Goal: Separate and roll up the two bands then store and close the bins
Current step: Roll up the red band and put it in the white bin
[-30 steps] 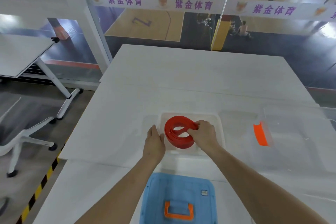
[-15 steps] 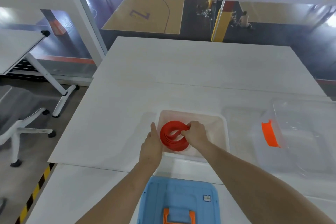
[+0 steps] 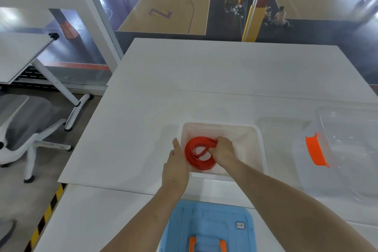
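My right hand pinched rolled red band inside open clear bin. My left hand, fingers loosely closed, touched bin's left rim, just beside band.

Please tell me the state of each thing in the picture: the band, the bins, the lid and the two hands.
Red band: coiled, inside the white bin.
White bin: open, no lid on.
Clear bin: open, looks tilted.
Blue lid: lying flat on the table.
Left hand: at the bin's left edge.
Right hand: gripping the band.
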Demonstrator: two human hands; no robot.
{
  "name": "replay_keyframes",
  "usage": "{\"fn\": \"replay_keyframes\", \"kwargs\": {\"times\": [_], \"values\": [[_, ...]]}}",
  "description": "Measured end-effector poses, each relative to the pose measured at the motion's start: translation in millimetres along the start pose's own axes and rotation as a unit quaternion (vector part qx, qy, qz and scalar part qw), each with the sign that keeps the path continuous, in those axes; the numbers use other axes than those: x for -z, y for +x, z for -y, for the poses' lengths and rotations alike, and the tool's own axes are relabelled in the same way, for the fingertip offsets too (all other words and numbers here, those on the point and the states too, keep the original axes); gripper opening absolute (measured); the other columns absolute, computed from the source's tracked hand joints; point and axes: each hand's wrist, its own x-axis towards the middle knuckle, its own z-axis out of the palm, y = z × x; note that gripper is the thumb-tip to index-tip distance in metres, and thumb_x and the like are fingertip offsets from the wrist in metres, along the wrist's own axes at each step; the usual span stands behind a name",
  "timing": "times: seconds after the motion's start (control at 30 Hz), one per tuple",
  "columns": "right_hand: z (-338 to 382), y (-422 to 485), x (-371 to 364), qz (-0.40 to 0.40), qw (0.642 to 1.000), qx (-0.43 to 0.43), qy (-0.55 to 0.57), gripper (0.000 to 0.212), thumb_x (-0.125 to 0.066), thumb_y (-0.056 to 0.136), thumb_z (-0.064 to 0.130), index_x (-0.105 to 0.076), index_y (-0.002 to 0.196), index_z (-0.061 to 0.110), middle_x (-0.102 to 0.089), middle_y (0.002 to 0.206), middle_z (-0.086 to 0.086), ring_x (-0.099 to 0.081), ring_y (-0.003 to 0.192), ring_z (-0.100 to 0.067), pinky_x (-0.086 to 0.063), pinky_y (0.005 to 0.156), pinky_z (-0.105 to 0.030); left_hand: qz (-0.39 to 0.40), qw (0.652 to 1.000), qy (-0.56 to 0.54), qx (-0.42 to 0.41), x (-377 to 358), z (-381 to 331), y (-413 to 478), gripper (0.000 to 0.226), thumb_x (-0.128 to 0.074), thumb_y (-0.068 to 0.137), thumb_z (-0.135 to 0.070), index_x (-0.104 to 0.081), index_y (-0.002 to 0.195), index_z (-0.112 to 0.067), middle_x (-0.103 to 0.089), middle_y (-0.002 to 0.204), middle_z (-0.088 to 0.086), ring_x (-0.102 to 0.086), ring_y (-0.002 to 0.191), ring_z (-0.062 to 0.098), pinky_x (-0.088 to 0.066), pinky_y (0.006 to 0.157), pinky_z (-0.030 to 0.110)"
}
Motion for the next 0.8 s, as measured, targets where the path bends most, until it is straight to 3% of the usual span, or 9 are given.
{"fn": "replay_keyframes", "kwargs": {"times": [0.17, 0.27, 0.33, 0.43, 0.53, 0.67, 0.8], "values": [[1, -1, 4, 0.026, 0.999, -0.002, -0.024, 0.038, -0.077, 0.084, 0.022, -0.065, 0.118, 0.007, -0.073, 0.111, -0.011, -0.071, 0.097, -0.029, -0.047, 0.068, -0.03, 0.002, 1.0, 0.012, -0.005, -1, 2, 2, 0.07, -0.033, 0.102, -0.011, 0.004, 0.161, -0.024, -0.057, 0.128, 0.007, -0.06, 0.111, 0.028, -0.045, 0.093, 0.035], [2, -5, 10, 0.036, 0.998, 0.005, -0.044, 0.033, -0.076, 0.083, 0.025, -0.061, 0.107, 0.009, -0.072, 0.11, -0.013, -0.068, 0.089, -0.028, -0.044, 0.06, -0.029, 0.006, 1.0, 0.02, -0.012, -3, 6, 6, 0.071, -0.035, 0.102, -0.012, 0.002, 0.161, -0.023, -0.059, 0.123, 0.008, -0.062, 0.107, 0.028, -0.048, 0.096, 0.039], [1, -11, 15, 0.031, 0.998, 0.015, -0.058, 0.034, -0.074, 0.082, 0.028, -0.058, 0.105, 0.009, -0.069, 0.113, -0.014, -0.068, 0.101, -0.032, -0.05, 0.07, -0.034, 0.002, 1.0, 0.009, -0.015, -2, 8, 7, 0.066, -0.033, 0.104, -0.018, -0.002, 0.162, -0.023, -0.06, 0.12, 0.011, -0.063, 0.104, 0.032, -0.049, 0.09, 0.042], [1, -29, 30, 0.012, 0.995, 0.061, -0.079, 0.042, -0.066, 0.092, 0.03, -0.06, 0.128, 0.009, -0.063, 0.126, -0.012, -0.064, 0.112, -0.032, -0.054, 0.09, -0.039, -0.003, 1.0, 0.013, -0.006, 5, 7, 6, 0.057, -0.029, 0.107, -0.028, -0.01, 0.161, -0.02, -0.054, 0.128, 0.014, -0.062, 0.105, 0.037, -0.044, 0.079, 0.04], [4, -59, 48, -0.017, 0.985, 0.128, -0.117, 0.042, -0.057, 0.1, 0.032, -0.057, 0.138, 0.013, -0.059, 0.132, -0.01, -0.06, 0.121, -0.03, -0.053, 0.098, -0.041, -0.017, 0.994, 0.087, -0.057, 12, 9, -8, 0.051, -0.029, 0.107, -0.024, -0.023, 0.156, -0.012, -0.046, 0.142, 0.014, -0.059, 0.112, 0.034, -0.04, 0.073, 0.036], [9, -119, 67, -0.056, 0.965, 0.183, -0.179, 0.041, -0.053, 0.103, 0.036, -0.057, 0.139, 0.017, -0.06, 0.136, -0.006, -0.056, 0.125, -0.026, -0.055, 0.096, -0.042, -0.034, 0.989, 0.093, -0.106, 28, 8, -57, 0.052, -0.034, 0.107, -0.032, -0.026, 0.157, -0.018, -0.046, 0.146, 0.012, -0.051, 0.13, 0.031, -0.054, 0.087, 0.045], [-3, -197, 81, -0.091, 0.949, 0.204, -0.221, 0.043, -0.051, 0.104, 0.032, -0.054, 0.144, 0.017, -0.056, 0.143, -0.004, -0.054, 0.129, -0.025, -0.055, 0.096, -0.041, -0.023, 0.974, 0.161, -0.159, 38, 15, -119, 0.056, -0.033, 0.108, -0.035, -0.022, 0.16, -0.019, -0.032, 0.162, 0.01, -0.034, 0.148, 0.028, -0.049, 0.103, 0.046]]}}
